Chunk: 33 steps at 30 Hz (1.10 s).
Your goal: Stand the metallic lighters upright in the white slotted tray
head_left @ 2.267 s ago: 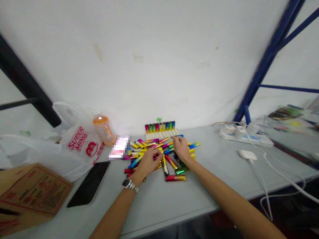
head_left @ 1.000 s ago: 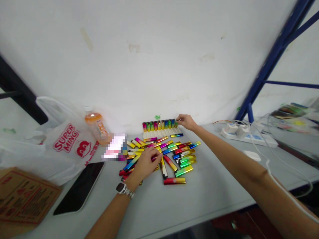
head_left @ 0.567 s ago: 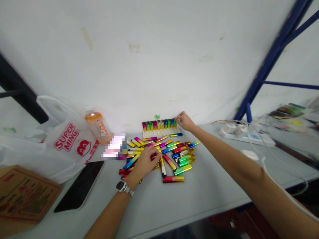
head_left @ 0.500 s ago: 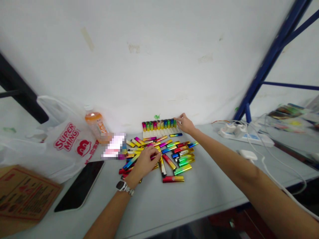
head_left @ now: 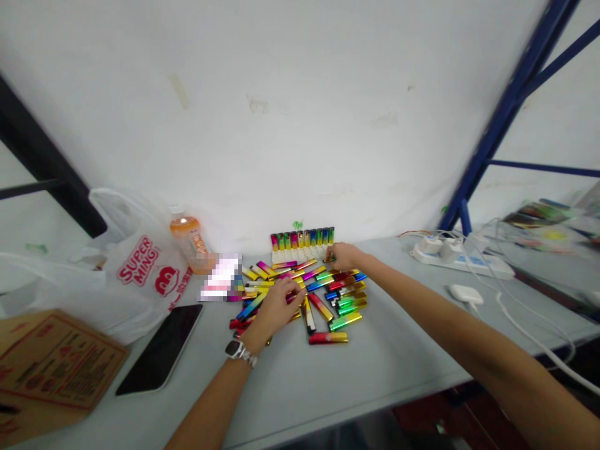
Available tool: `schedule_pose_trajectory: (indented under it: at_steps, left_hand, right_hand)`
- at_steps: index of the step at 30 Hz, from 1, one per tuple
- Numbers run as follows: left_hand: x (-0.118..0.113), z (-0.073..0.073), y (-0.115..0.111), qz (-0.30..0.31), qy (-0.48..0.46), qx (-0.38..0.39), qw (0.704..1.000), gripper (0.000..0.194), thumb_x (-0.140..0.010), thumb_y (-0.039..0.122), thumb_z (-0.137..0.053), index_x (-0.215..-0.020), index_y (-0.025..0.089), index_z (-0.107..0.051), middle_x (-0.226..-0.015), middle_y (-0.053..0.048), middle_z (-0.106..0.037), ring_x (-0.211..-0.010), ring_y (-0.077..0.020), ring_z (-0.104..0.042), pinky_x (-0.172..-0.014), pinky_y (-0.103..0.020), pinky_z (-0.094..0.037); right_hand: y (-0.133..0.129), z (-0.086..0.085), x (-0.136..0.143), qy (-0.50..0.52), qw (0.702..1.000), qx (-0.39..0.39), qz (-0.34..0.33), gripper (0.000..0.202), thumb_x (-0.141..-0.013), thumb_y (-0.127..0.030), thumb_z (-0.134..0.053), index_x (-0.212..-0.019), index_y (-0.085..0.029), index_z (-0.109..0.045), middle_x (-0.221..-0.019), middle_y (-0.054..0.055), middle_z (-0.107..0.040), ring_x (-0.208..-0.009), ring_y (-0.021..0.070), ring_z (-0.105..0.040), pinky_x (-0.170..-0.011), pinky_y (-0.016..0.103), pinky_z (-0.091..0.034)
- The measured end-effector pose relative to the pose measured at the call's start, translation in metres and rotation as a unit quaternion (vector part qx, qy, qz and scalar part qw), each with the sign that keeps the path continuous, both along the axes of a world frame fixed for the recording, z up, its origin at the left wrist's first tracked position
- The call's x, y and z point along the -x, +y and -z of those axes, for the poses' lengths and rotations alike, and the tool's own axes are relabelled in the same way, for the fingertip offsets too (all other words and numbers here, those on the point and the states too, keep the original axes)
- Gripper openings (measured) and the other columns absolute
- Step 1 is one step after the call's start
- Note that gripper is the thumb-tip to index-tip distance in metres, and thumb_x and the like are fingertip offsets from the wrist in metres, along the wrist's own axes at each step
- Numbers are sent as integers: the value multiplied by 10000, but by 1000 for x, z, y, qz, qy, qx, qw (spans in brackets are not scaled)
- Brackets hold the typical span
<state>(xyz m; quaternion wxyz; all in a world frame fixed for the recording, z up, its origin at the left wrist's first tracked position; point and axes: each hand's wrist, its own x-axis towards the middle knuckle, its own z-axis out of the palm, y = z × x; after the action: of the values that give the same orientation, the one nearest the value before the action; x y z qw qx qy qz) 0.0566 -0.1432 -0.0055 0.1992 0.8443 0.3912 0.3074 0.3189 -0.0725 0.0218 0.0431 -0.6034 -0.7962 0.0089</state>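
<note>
Many shiny cigarette lighters (head_left: 321, 306) in bright gradient colours lie in a loose pile on the grey table (head_left: 356, 375). Behind them a white tray (head_left: 293, 256) with rows of holes holds a line of upright lighters (head_left: 307, 239) along its back row. My right hand (head_left: 345, 256) is closed at the tray's right front corner, its fingertips on a lighter that is mostly hidden. My left hand (head_left: 280, 305), with a watch on the wrist, rests over the middle of the pile with curled fingers. What these hold, if anything, is hidden.
To the left are a carton (head_left: 60, 369), a black phone (head_left: 162, 350), a white plastic bag (head_left: 140, 269) and an orange drink bottle (head_left: 187, 240). A white power strip (head_left: 464, 259), cables and a white charger (head_left: 465, 294) lie right. The wall (head_left: 300, 125) stands behind.
My right hand has come down from the right end of the upright row to the lighter lying in front of the tray. My left hand stays over the pile. The view has shifted slightly.
</note>
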Motion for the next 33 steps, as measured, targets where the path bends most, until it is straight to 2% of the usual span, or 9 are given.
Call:
schedule_pose_trajectory:
  at_steps: [5, 8, 10, 13, 17, 20, 25, 28, 33]
  left_hand:
    - [2, 3, 1, 0, -17, -3, 1000, 312, -941, 387, -484, -735, 188, -605, -834, -56, -634, -829, -196, -566, -778, -337, -462]
    - [3, 4, 1, 2, -20, -4, 1000, 302, -940, 381, -487, -750, 187, -619, -839, -60, -638, -837, -198, -570, -788, -342, -467]
    - [3, 4, 1, 5, -24, -2, 1000, 289, -933, 371, -498, -753, 186, -627, -837, -61, -645, -839, -202, -574, -798, -348, -468]
    - [3, 4, 2, 8, -29, -1, 1000, 286, -924, 366, -512, -732, 185, -621, -820, -60, -648, -830, -204, -578, -796, -347, -468]
    - [3, 5, 3, 8, -35, -5, 999, 284, -922, 356, -516, -716, 184, -610, -805, -54, -637, -807, -195, -574, -768, -326, -462]
    - [3, 5, 3, 7, -37, -5, 999, 276, -922, 335, -513, -712, 181, -606, -796, -50, -630, -802, -191, -571, -754, -316, -454]
    - [3, 3, 1, 6, -34, -1, 999, 285, -924, 338, -511, -706, 181, -604, -803, -48, -624, -824, -195, -575, -774, -322, -448]
    - [3, 3, 1, 5, -21, -2, 1000, 281, -924, 337, -510, -714, 179, -608, -814, -51, -628, -820, -197, -572, -768, -324, -446]
    - [4, 5, 2, 8, -12, -7, 1000, 277, -927, 339, -507, -724, 181, -610, -785, -43, -620, -773, -187, -555, -710, -304, -436]
  right_hand:
    - [6, -15, 19, -11, 1000, 27, 0, 257, -683, -311, -721, -913, -197, -712, -932, 105, -744, -864, 272, -689, -701, 301, -477]
    - [3, -18, 27, 165, 985, -36, -32, 198, -734, -294, -693, -886, -189, -621, -772, 72, -728, -723, 219, -683, -626, 277, -480]
    - [-3, -17, 32, 367, 929, -19, -37, 199, -788, -311, -667, -887, -201, -534, -615, 20, -679, -567, 181, -649, -516, 247, -460]
    - [-19, -11, 40, 615, 786, 63, -25, 344, -776, -388, -724, -848, -228, -428, -592, 2, -679, -519, 188, -665, -437, 239, -467]
    - [-44, 2, 54, 765, 629, 136, -5, 484, -644, -301, -846, -791, -226, -390, -794, 48, -751, -683, 203, -738, -595, 290, -580]
    - [-55, 10, 64, 806, 567, 170, -9, 485, -634, -225, -848, -863, -231, -421, -848, 28, -752, -760, 193, -747, -661, 284, -591]
    - [-65, 10, 71, 789, 585, 183, -32, 449, -647, -183, -797, -968, -225, -486, -846, 2, -712, -753, 199, -736, -555, 253, -566]
    - [-71, 8, 74, 778, 605, 168, -15, 360, -643, -187, -732, -916, -220, -500, -808, -15, -677, -620, 165, -680, -388, 199, -447]
    - [-81, 3, 75, 801, 555, 222, -29, 257, -719, -358, -661, -858, -225, -492, -529, -94, -458, -356, 54, -283, -330, 164, -115]
